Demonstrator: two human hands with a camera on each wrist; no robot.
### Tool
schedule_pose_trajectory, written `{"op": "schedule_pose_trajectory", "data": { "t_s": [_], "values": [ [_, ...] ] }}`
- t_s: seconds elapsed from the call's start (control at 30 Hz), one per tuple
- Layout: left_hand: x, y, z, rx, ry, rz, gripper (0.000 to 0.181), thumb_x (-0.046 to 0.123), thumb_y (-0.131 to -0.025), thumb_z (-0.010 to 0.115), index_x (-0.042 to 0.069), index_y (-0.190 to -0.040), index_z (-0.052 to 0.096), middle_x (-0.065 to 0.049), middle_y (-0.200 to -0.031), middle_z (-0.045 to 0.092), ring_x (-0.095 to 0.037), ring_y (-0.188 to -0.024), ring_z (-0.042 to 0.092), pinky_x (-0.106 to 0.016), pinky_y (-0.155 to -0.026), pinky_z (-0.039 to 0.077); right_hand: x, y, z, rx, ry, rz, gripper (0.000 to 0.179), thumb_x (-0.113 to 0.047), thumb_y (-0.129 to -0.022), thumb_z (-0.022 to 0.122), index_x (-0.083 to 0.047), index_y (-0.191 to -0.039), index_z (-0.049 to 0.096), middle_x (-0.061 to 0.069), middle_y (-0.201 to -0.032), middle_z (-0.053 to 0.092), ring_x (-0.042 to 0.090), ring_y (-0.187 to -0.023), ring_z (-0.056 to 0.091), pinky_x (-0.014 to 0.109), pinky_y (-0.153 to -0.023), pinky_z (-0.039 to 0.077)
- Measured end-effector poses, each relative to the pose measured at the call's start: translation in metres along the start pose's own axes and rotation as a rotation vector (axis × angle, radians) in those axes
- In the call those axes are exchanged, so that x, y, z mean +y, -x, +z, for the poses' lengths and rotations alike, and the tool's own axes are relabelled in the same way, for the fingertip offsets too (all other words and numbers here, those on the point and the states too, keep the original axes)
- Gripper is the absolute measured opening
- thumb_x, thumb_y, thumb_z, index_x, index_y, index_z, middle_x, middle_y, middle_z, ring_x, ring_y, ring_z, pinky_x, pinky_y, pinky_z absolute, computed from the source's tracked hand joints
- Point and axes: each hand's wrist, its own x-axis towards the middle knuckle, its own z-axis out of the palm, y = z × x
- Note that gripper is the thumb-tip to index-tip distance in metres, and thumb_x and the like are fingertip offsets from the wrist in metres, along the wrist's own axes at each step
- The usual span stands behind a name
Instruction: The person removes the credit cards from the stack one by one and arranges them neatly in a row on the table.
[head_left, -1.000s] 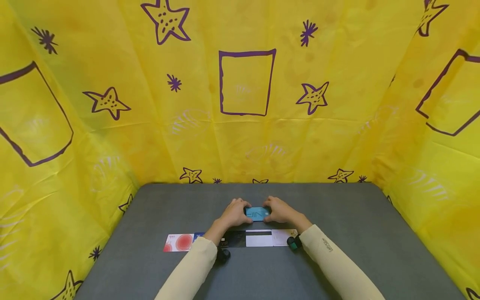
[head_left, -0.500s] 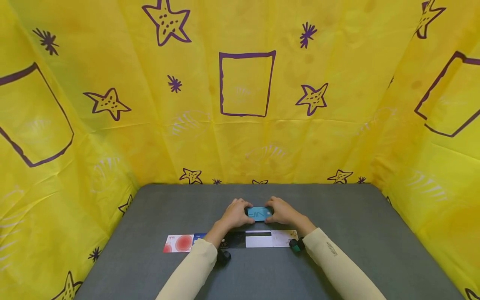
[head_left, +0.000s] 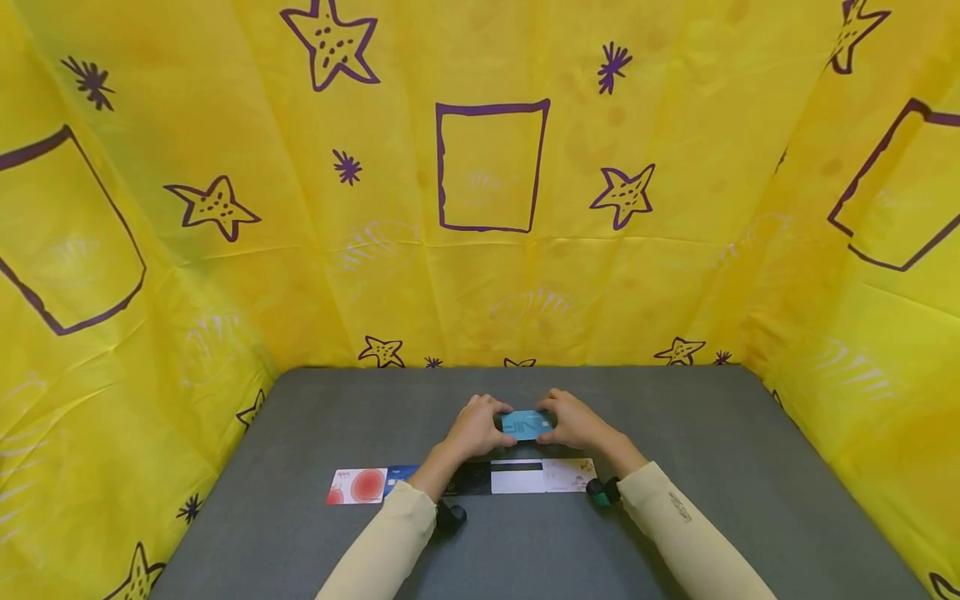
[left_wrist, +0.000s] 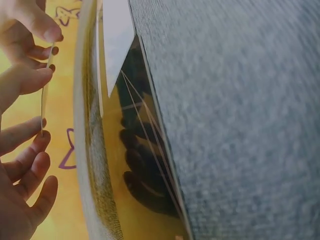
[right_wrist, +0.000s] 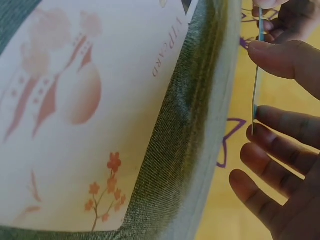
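Note:
A light-blue card (head_left: 527,425) is held between both hands above the grey table. My left hand (head_left: 476,427) pinches its left end with thumb and fingers, and my right hand (head_left: 573,421) pinches the right end. In the wrist views the card shows only as a thin edge. Below the hands lies a row of cards: a white one with red circles (head_left: 357,486), a dark-blue one (head_left: 400,475), a black one (head_left: 472,480), a white one with a black stripe (head_left: 517,479) and a pale floral one (head_left: 567,475). The left forearm partly covers the dark-blue and black cards.
The grey tabletop (head_left: 675,425) extends around the hands and the card row. Yellow patterned cloth (head_left: 487,292) encloses its back and sides. Wrist cameras sit near the card row. The glossy black card (left_wrist: 137,165) mirrors fingers in the left wrist view.
Both hands have shifted slightly right with the light-blue card between them. The row of cards has stayed where it was.

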Motion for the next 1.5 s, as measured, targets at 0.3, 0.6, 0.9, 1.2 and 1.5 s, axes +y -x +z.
{"op": "schedule_pose_trajectory", "data": {
  "t_s": [0.3,0.6,0.9,1.2,1.5],
  "values": [
    [0.010,0.001,-0.001,0.034,-0.009,0.036,0.051,0.035,-0.074,0.081,0.012,-0.118,0.070,-0.007,-0.113,0.063,-0.024,-0.103,0.051,-0.039,-0.083,0.045,-0.004,0.013,-0.011,0.049,-0.024,-0.024,0.047,-0.025,-0.075,0.083,-0.002,-0.113,0.068,0.008,-0.105,0.059,0.017,-0.089,0.053,0.034,-0.077,0.047],
    [0.019,0.003,-0.004,0.041,0.005,0.046,0.052,0.036,-0.074,0.082,0.013,-0.118,0.069,-0.006,-0.114,0.063,-0.023,-0.104,0.052,-0.038,-0.086,0.044,-0.004,0.020,-0.018,0.069,-0.019,-0.010,0.048,-0.025,-0.074,0.083,-0.002,-0.113,0.068,0.008,-0.106,0.058,0.018,-0.090,0.053,0.035,-0.078,0.047],
    [0.024,0.004,-0.004,0.014,0.051,0.051,0.053,0.035,-0.076,0.080,0.014,-0.122,0.066,-0.006,-0.117,0.060,-0.021,-0.103,0.049,-0.034,-0.082,0.045,-0.002,0.026,-0.020,0.099,-0.023,-0.005,0.048,-0.025,-0.073,0.084,-0.002,-0.112,0.068,0.008,-0.103,0.057,0.019,-0.090,0.053,0.037,-0.080,0.047],
    [0.029,0.006,-0.003,0.015,0.029,0.095,0.053,0.034,-0.079,0.078,0.015,-0.126,0.063,-0.006,-0.120,0.057,-0.023,-0.108,0.049,-0.039,-0.088,0.046,-0.002,0.033,-0.023,0.125,-0.008,0.000,0.047,-0.024,-0.073,0.084,-0.002,-0.111,0.068,0.009,-0.105,0.058,0.022,-0.093,0.055,0.041,-0.083,0.048],
    [0.036,0.009,0.000,0.015,0.030,0.130,0.054,0.033,-0.079,0.079,0.013,-0.126,0.063,-0.006,-0.120,0.058,-0.023,-0.108,0.050,-0.038,-0.089,0.047,-0.001,0.043,-0.026,0.129,-0.020,0.035,0.046,-0.020,-0.073,0.084,-0.001,-0.112,0.068,0.010,-0.104,0.057,0.026,-0.095,0.055,0.044,-0.083,0.047]
  ]
}}
